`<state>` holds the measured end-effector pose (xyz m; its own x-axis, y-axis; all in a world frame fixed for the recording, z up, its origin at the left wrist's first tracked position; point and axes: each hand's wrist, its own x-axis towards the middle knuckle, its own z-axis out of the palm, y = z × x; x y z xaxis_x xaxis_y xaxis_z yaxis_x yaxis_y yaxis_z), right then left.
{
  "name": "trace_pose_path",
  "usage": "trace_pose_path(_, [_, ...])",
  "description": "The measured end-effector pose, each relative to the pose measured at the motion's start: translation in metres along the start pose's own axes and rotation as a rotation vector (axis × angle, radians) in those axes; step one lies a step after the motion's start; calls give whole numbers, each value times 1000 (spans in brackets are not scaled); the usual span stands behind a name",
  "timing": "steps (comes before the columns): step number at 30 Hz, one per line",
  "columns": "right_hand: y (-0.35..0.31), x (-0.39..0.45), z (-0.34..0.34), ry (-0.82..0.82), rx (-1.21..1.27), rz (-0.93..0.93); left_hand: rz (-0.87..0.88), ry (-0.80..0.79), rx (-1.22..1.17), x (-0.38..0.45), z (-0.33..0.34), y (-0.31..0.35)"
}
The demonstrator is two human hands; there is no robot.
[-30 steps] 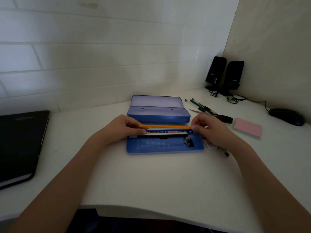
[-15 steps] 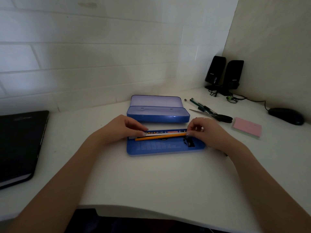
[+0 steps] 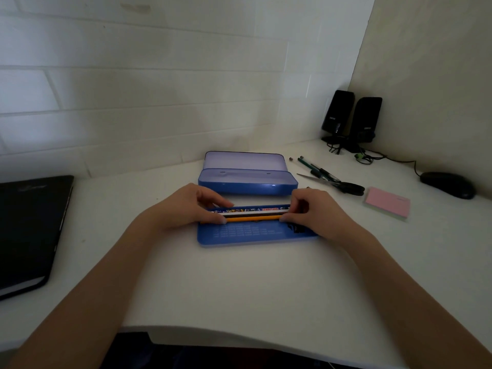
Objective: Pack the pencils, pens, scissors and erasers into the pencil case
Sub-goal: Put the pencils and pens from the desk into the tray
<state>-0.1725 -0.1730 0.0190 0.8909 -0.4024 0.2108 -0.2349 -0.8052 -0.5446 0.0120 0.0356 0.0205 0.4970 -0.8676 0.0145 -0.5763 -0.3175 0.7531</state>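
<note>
A blue pencil case lies open on the white desk, its near tray (image 3: 247,234) in front of me and its lid and upper tray (image 3: 247,179) behind. An orange pencil (image 3: 253,219) lies lengthwise in the near tray, beside a black-and-white pencil (image 3: 253,213) and a printed one. My left hand (image 3: 191,206) pinches the orange pencil's left end. My right hand (image 3: 312,213) pinches its right end. Black scissors (image 3: 343,185) and several pens and pencils (image 3: 315,170) lie on the desk to the right of the case. A small dark object (image 3: 296,227) sits at the tray's right end.
A black laptop or folder (image 3: 29,230) lies at the left. A pink sticky-note pad (image 3: 387,202), a black mouse (image 3: 447,184) and two black speakers (image 3: 351,121) with cables are at the right. The desk's front edge curves just below my forearms.
Both hands have brought the orange pencil from above the tray's far edge down and nearer to me, levelling it beside the other pencils in the near tray.
</note>
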Motion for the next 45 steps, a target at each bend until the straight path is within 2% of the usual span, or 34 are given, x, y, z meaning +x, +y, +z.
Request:
trace_pose_path(7, [3, 3, -4, 23, 74, 17, 30, 15, -8, 0, 1, 0])
trace_pose_path(9, [9, 8, -10, 136, 111, 55, 33, 42, -17, 1, 2, -1])
trace_pose_path(12, [29, 25, -28, 389, 65, 177, 27, 66, -25, 1, 1, -2])
trace_pose_path(14, [46, 42, -44, 463, 1, 240, 20, 79, -73, 0, 1, 0])
trace_pose_path(17, [67, 66, -54, 371, -167, 321, 25, 142, -94, 0, 3, -1])
trace_pose_path(20, [76, 79, -46, 231, -377, 407, 41, 271, -67, 1, 1, -6])
trace_pose_path(23, [78, 84, -37, 232, -485, 447, 28, 332, 16, 1, -2, -10])
trace_pose_path(30, [75, 87, -43, 233, -493, 536, 2, 244, 61, 4, -3, -12])
trace_pose_path(35, [64, 91, -42, 212, -586, 597, -13, 262, 51, 3, -2, -12])
trace_pose_path(39, [59, 89, -44, 181, -557, 596, -10, 271, 81, 3, -1, -11])
trace_pose_path(42, [60, 85, -40, 260, -464, 577, -10, 274, 88, 3, -1, -10])
trace_pose_path(45, [60, 83, -32, 413, -323, 425, -19, 276, 82, 3, 0, -10])
